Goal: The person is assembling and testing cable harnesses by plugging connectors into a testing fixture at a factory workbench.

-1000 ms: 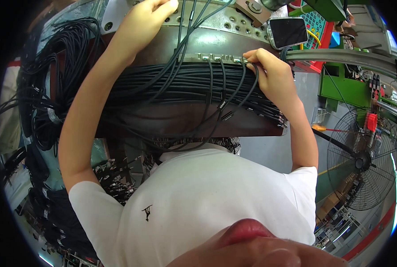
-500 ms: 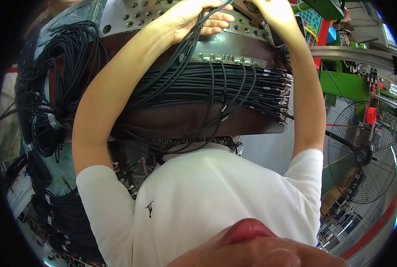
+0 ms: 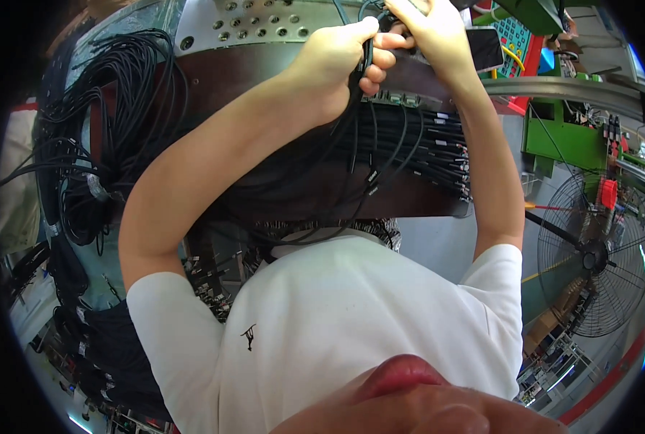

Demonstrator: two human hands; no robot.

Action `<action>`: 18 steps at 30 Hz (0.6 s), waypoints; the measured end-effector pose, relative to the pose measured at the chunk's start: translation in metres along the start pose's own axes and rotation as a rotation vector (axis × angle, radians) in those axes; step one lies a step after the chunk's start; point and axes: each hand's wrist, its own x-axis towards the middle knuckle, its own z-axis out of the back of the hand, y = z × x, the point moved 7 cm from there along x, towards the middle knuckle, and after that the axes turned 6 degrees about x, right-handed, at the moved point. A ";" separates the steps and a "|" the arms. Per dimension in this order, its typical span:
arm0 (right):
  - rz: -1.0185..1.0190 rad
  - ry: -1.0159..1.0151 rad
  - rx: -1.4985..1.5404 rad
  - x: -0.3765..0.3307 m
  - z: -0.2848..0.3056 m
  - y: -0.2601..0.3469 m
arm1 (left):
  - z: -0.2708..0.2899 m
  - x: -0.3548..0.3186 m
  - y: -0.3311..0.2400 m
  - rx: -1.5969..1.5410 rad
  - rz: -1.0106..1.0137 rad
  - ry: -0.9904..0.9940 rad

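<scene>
Head view: two hands over the counter point(image 3: 416, 204). Left hand point(image 3: 337, 64) curled closed round a small bundle of black cables point(image 3: 354, 90), count unclear, above the counter's far half. Right hand point(image 3: 438, 36), fingers bent, just beside it; cannot tell its grip. One metal strip point(image 3: 418, 101), partly hidden, at least three cables running from it toward the near edge. Lying cables point(image 3: 438, 148), too many to count, ends at the right edge. One phone point(image 3: 484, 49) near the far right corner.
</scene>
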 end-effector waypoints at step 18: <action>-0.182 0.444 -0.168 -0.020 -0.081 0.020 | 0.129 -0.119 -0.113 -0.032 -0.713 -0.110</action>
